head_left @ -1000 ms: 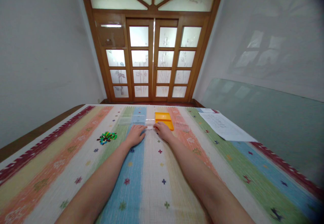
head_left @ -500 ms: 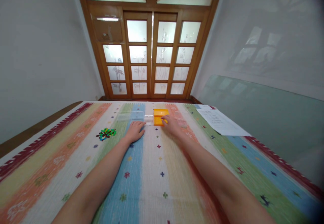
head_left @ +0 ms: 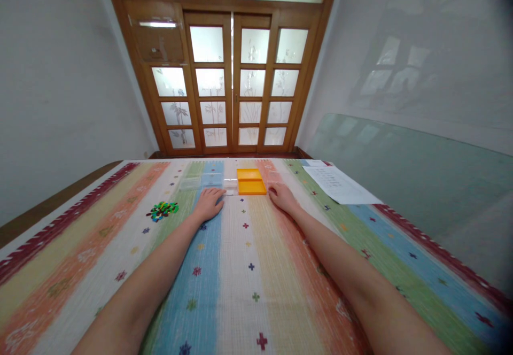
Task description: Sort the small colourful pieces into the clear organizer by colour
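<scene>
My left hand [head_left: 210, 203] rests palm down with fingers stretched out and thumb apart. Its fingertips lie at the front edge of clear plastic boxes [head_left: 212, 179] standing in a row. An open orange plastic box [head_left: 251, 186] with two sections sits between my hands, touched by neither. To its right, my right hand [head_left: 282, 198] has its fingers curled at the near side of another clear plastic box [head_left: 276, 176]. The hand hides much of that box. Left of my left hand lies a loose pile of small green, blue, yellow and dark pieces [head_left: 162, 211].
A striped, patterned cloth [head_left: 236, 291] covers the table. Printed paper sheets [head_left: 340, 185] lie at the back right. A pale glass panel [head_left: 409, 168] leans along the right wall, and wooden glazed doors [head_left: 232, 82] stand beyond the table.
My right hand has left the orange box and moved right to the clear box beside it. The left hand stays by the clear boxes. The whole view has shifted slightly.
</scene>
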`<state>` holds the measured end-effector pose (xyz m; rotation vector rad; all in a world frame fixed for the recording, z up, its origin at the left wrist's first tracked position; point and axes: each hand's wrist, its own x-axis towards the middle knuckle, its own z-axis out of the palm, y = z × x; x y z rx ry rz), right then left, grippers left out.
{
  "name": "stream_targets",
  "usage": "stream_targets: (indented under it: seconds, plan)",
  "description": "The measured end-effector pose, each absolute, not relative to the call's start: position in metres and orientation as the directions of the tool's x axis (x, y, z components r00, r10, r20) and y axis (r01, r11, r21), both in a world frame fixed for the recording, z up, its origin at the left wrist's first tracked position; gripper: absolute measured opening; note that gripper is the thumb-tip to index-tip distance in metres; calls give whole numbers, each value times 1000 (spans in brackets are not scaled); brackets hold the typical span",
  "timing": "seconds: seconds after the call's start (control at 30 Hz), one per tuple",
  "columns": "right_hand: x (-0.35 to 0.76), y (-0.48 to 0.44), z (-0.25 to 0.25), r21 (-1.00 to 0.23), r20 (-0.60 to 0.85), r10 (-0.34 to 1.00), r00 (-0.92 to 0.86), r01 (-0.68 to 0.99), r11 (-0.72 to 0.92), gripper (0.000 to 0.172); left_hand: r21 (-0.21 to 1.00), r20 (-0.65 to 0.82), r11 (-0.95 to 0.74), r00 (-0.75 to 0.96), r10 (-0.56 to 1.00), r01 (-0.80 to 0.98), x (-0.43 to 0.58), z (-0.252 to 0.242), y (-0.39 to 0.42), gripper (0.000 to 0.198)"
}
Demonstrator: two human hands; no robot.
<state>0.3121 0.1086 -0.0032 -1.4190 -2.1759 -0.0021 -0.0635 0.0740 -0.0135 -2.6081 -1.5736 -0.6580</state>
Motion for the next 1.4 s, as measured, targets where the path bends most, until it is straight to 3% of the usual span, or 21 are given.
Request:
stream_targets:
  seconds: [0.47,0.77,0.97,1.17,1.4]
  plan:
    - [318,121,-7,-324,453,802,-390,766,556,8,259,379,-469,358,853,844,-62,-9,88,36]
    - [316,115,-1,-266,420,809,-412,796,544,9,321,346,-377,263,901,869,-48,-3,95,31]
    - [311,109,0,-265,395,824,-407,808,526,26,334,361,-372,247,899,866,-48,-5,100,28]
    - [308,115,0,-179,382,794,-473,805,566,20,326,371,-373,246,895,868,-47,-6,103,28]
    - [306,115,3,-183,378,793,-479,801,571,18,298,360,-345,230,904,890,-45,-4,97,31]
